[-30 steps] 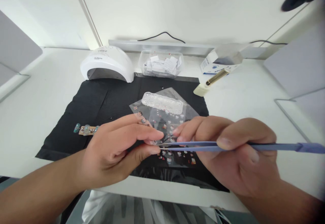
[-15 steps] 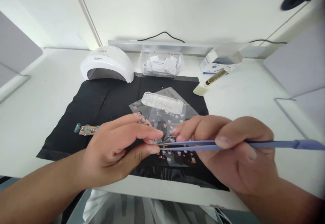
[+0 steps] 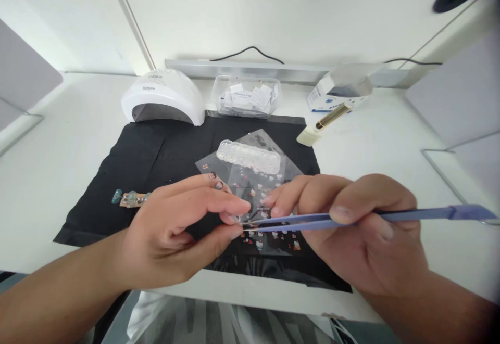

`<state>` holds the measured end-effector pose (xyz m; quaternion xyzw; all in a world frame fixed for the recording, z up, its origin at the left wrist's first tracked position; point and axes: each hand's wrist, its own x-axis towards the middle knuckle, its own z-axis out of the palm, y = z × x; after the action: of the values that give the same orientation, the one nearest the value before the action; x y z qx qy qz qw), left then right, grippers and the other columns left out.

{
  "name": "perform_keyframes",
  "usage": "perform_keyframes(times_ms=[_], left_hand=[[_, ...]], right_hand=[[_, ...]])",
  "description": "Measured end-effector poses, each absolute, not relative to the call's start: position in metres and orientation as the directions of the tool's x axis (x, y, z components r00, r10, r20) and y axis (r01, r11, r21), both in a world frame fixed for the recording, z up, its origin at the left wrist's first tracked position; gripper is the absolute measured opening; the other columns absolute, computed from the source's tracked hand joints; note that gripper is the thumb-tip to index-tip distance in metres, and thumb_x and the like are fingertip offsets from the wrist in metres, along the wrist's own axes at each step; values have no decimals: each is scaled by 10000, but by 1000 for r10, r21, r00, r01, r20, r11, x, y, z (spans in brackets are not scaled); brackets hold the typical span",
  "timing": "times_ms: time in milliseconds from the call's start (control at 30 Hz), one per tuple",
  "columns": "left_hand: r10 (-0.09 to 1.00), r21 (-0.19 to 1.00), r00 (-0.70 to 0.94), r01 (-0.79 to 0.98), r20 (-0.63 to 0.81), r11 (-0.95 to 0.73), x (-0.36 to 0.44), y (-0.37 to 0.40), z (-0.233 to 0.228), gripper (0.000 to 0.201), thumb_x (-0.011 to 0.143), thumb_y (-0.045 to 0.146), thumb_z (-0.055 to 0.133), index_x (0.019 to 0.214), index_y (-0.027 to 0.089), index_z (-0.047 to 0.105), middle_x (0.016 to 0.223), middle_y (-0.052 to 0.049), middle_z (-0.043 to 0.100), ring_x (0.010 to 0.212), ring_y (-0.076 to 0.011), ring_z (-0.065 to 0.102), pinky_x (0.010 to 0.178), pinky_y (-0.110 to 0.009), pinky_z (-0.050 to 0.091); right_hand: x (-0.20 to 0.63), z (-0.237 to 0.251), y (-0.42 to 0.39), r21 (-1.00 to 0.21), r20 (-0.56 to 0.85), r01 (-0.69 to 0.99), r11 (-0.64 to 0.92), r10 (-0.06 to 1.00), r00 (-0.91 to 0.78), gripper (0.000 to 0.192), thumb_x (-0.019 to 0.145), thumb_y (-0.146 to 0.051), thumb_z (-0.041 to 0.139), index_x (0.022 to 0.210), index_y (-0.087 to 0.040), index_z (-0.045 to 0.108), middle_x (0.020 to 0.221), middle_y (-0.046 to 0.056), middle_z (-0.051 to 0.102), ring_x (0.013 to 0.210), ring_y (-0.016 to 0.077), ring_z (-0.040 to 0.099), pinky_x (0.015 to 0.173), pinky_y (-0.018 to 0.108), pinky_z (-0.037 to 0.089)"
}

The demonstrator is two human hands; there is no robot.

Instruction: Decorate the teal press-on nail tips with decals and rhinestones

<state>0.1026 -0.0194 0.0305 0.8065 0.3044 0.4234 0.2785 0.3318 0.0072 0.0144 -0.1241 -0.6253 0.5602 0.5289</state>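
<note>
My right hand (image 3: 363, 224) grips a pair of purple tweezers (image 3: 304, 221) between thumb and index finger. Their thin metal tips point left and meet the fingertips of my left hand (image 3: 183, 224). That hand is closed in a pinch on a small clear piece (image 3: 235, 219), like a nail tip, mostly hidden by the fingers. Beneath both hands lie transparent sticker sheets (image 3: 260, 246) printed with little red and white cartoon figures. A clear oblong case (image 3: 249, 156) of small pale bits rests on the sheets.
A black mat (image 3: 144, 151) covers the table's middle. Decorated nail tips on a wooden strip (image 3: 128, 200) lie left. Behind stand a white nail lamp (image 3: 164, 97), a plastic tub of sachets (image 3: 248, 99), an opened box (image 3: 339, 94) and a gold-capped bottle (image 3: 308, 135).
Both hands stay close together. The tweezers' rear end has risen slightly, and slightly more of the clear piece shows between my left fingertips.
</note>
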Motion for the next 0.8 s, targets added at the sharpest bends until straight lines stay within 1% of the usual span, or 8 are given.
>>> perform_keyframes(times_ms=[100, 200, 333, 467, 567, 633, 800], left_hand=[[727, 709, 447, 248, 521, -660, 104, -20, 30, 317, 784, 11, 664, 1073, 138, 641, 825, -65, 681, 743, -157, 627, 636, -308, 541], [730, 723, 438, 224, 524, -653, 104, -21, 30, 328, 770, -1, 652, 1065, 143, 643, 824, -71, 680, 736, -158, 621, 623, -308, 539], [741, 754, 432, 184, 514, -630, 104, -21, 30, 335, 750, -21, 641, 1049, 128, 644, 811, -77, 672, 736, -163, 618, 631, -325, 546], [758, 784, 433, 163, 488, -598, 105, -22, 30, 370, 748, -18, 626, 1080, 145, 645, 811, -62, 663, 759, -171, 626, 654, -339, 556], [761, 793, 431, 149, 485, -590, 104, -21, 31, 387, 753, -16, 614, 1098, 157, 644, 802, -50, 652, 755, -169, 628, 648, -333, 553], [762, 799, 433, 140, 482, -585, 104, -21, 31, 389, 758, -17, 595, 1102, 159, 643, 804, -46, 647, 752, -167, 632, 647, -329, 554], [767, 810, 450, 146, 456, -568, 100, -20, 33, 382, 783, 7, 554, 1125, 153, 639, 865, -66, 674, 803, -189, 650, 683, -342, 564]], right_hand=[[332, 15, 7, -834, 517, -430, 344, 760, -395, 168, 930, -310, 513, 919, -252, 670, 690, 17, 635, 740, 227, 690, 765, 469, 574], [332, 15, 7, -833, 523, -425, 354, 756, -393, 165, 925, -304, 521, 928, -250, 677, 692, 21, 640, 733, 231, 694, 764, 476, 575], [332, 14, 7, -820, 551, -416, 393, 738, -390, 183, 922, -281, 524, 1007, -255, 684, 690, 23, 659, 723, 228, 689, 768, 480, 576], [332, 15, 7, -814, 565, -408, 413, 723, -397, 214, 936, -281, 502, 1051, -259, 680, 698, 25, 672, 715, 231, 683, 751, 497, 585], [333, 16, 6, -823, 555, -386, 416, 733, -394, 202, 931, -278, 506, 1022, -274, 686, 690, 30, 687, 692, 233, 681, 708, 490, 599], [333, 17, 5, -831, 541, -377, 409, 753, -375, 197, 928, -268, 506, 998, -283, 691, 679, 33, 694, 671, 229, 677, 658, 460, 603], [330, 16, 4, -821, 534, -440, 364, 761, -367, 186, 922, -250, 528, 993, -247, 700, 687, 39, 691, 594, 199, 650, 535, 383, 571]])
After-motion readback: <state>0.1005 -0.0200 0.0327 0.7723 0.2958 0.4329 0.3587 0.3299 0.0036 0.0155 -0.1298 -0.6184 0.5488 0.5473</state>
